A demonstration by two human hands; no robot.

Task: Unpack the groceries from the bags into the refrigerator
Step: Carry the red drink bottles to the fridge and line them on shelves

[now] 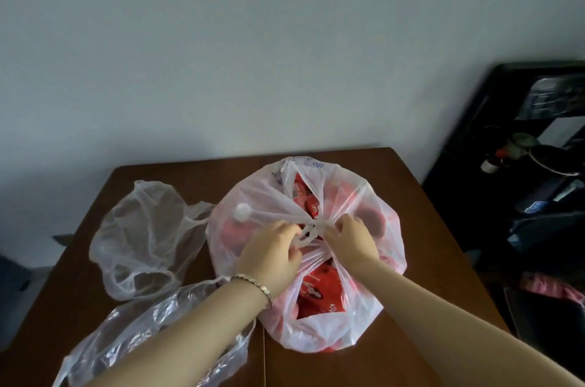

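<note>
One crumpled clear bag [133, 339] empty at near left; my two hands, left hand [272, 255] and right hand [349, 239], each pinching the knot [308, 230] atop one full bag [364, 301], mid-table [427, 260], red packets [319, 291] inside; one translucent bag [139, 237] empty, far left
</note>
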